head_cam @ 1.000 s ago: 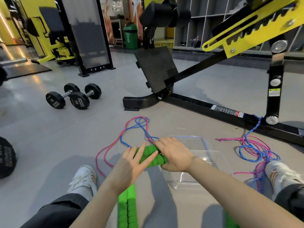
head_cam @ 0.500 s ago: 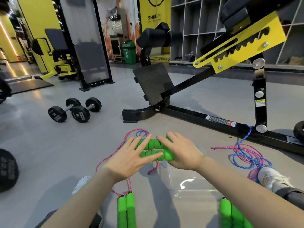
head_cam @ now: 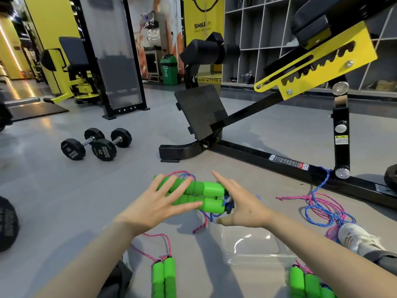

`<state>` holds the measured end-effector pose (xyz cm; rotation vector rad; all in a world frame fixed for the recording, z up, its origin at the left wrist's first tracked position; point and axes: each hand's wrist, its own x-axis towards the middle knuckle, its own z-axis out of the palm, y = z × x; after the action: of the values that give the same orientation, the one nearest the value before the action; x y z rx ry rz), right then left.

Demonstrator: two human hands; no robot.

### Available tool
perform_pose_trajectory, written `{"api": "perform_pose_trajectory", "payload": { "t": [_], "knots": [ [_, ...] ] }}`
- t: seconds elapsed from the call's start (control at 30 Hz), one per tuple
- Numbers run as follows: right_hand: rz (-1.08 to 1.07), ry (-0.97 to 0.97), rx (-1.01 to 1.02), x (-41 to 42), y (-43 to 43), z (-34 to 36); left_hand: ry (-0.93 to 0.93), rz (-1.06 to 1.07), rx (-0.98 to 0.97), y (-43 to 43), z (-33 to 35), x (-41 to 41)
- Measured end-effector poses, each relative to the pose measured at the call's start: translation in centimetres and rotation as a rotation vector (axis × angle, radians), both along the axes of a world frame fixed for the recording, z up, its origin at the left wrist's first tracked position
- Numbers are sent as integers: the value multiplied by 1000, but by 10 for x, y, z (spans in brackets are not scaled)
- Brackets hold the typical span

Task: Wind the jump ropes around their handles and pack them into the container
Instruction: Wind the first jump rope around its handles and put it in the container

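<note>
A pair of green foam jump rope handles [head_cam: 206, 195] lies side by side between my hands, above the floor. My left hand [head_cam: 159, 203] grips them, fingers spread over the top and thumb underneath. My right hand [head_cam: 242, 203] is flat and open, its palm against the handles' right end where the pink and blue rope [head_cam: 202, 224] comes out and hangs down. The clear plastic container [head_cam: 257, 241] sits on the floor under my right wrist. A second handle pair [head_cam: 164, 276] lies near my left knee, and a third handle pair [head_cam: 307, 284] at the bottom right.
A loose tangle of pink and blue rope [head_cam: 322, 209] lies by my right shoe [head_cam: 356, 237] and loops around the black bench frame [head_cam: 257, 155]. Two dumbbells [head_cam: 96, 145] sit at the far left, and a weight plate [head_cam: 6, 224] at the left edge.
My right hand has let go of the handles' top, opened and slid to their right end. Both hands and the handles moved away from the container, toward the left.
</note>
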<state>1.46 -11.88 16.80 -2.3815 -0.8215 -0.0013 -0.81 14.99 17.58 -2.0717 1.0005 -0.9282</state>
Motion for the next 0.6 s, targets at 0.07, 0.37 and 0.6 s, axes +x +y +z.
{"api": "perform_pose_trajectory", "payload": {
  "t": [0.07,0.37,0.6],
  "knots": [
    [-62,166,-19,7,-1,-5,-28,37,-50,17,-3,0],
    [-675,-272,-121,72,-28,31,-219,44,-187,61,-20,10],
    [-158,396,-350,55,-16,26,-217,41,-313,32,-7,17]
  ]
}}
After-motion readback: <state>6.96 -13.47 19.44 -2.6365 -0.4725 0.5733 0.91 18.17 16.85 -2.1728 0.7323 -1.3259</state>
